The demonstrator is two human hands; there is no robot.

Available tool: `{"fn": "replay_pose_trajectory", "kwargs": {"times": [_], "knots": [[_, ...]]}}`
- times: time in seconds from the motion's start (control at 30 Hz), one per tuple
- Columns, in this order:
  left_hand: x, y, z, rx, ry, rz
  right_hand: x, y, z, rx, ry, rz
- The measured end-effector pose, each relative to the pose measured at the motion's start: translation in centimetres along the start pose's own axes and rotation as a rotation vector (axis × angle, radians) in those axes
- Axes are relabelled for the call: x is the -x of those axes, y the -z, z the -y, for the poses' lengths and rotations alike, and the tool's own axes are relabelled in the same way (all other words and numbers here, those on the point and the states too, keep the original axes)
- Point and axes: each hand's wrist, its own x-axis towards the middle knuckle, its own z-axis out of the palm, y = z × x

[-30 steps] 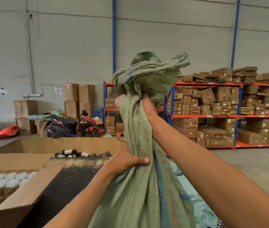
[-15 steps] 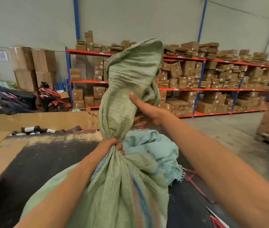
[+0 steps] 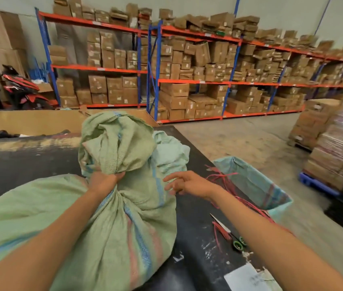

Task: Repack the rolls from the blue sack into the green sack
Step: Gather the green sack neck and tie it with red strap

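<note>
Gripping the bunched neck of the full green sack (image 3: 111, 217) on the black table (image 3: 195, 238), the left hand (image 3: 105, 180) is suggesting repacking is nearly done, only tying left, while the right hand (image 3: 189, 183) is hovering open, holding nothing.

The woven green sack (image 3: 137, 217) is pale green with a blue stripe and a faded red stripe running down its side. The sack (image 3: 254, 183) hanging at the table edge is light blue with darker blue and reddish bands. The table top (image 3: 195, 234) is black. Red cord (image 3: 227, 183) lies on it, beside scissors (image 3: 229, 234) with green handles. The shelving (image 3: 187, 80) has orange beams, blue uprights and brown cartons.
</note>
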Motion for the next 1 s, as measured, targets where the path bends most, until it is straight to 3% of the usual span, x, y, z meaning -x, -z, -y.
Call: {"fn": "replay_pose_trajectory", "kwargs": {"times": [0.1,0.2,0.27,0.43,0.53,0.63,0.8,1.0], "knots": [[-0.2,-1.1,0.9,-0.108,-0.045,-0.019,1.0,3.9,-4.4,-0.090,-0.052,-0.306],[0.4,-1.9,1.3,-0.095,-0.096,0.015,1.2,6.8,-9.8,0.097,-0.166,-0.522],[1.1,-2.4,1.5,-0.148,-0.099,0.025,1.6,7.7,-12.7,0.296,-0.243,-0.506],[1.2,-2.7,2.1,-0.122,-0.026,0.016,1.5,7.2,-17.5,0.613,-0.324,-0.244],[1.0,-2.7,2.5,-0.104,-0.022,0.006,0.5,6.2,-19.8,0.757,-0.360,-0.271],[1.1,-2.9,2.6,-0.104,-0.030,-0.015,0.5,5.2,-20.7,0.858,-0.377,-0.418],[1.6,-3.8,2.2,-0.127,-0.083,-0.063,0.2,4.4,-21.6,0.825,-0.361,-0.592],[1.4,-3.5,2.6,-0.069,-0.038,-0.070,0.2,6.7,-17.3,0.316,-0.032,-0.628]]}}
